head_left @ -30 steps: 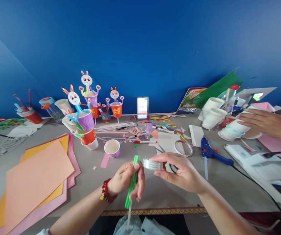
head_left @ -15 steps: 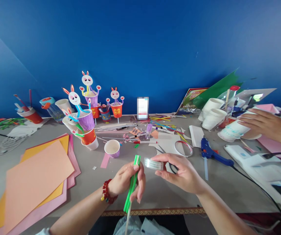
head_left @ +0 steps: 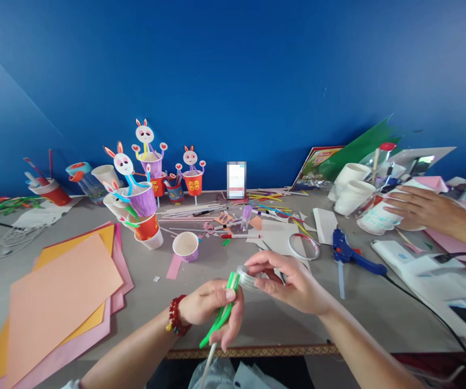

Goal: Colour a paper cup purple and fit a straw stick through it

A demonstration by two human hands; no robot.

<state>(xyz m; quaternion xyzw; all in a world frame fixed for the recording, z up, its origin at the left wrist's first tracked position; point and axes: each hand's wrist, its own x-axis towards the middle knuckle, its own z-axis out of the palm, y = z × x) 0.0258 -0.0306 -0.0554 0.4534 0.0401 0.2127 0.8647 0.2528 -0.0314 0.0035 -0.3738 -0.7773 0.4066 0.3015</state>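
Pinched between the thumb and fingers of my left hand (head_left: 219, 305) is a bundle of green pipe cleaners (head_left: 217, 326), set around a thin pale stick (head_left: 207, 364) that runs down below the hand. My right hand (head_left: 292, 283) grips a roll of clear tape (head_left: 249, 278) by its far side. The roll's near edge is against the upper end of the green bundle. Scissors, partly covered by my right hand, show only as a small part of the blades (head_left: 264, 246); whether that hand holds them I cannot tell.
A small paper cup (head_left: 185, 247) stands ahead of my left hand, and rabbit figures on cups (head_left: 141, 200) behind it. Coloured paper sheets (head_left: 62, 302) lie left. A blue glue gun (head_left: 354, 256) and another person's hand (head_left: 427, 208) on a white cup (head_left: 379, 216) are at right.
My right hand has brought the tape roll leftward and slightly down against the green bundle. The bundle has tilted and its lower end bends left. The other person's cup has shifted slightly left.
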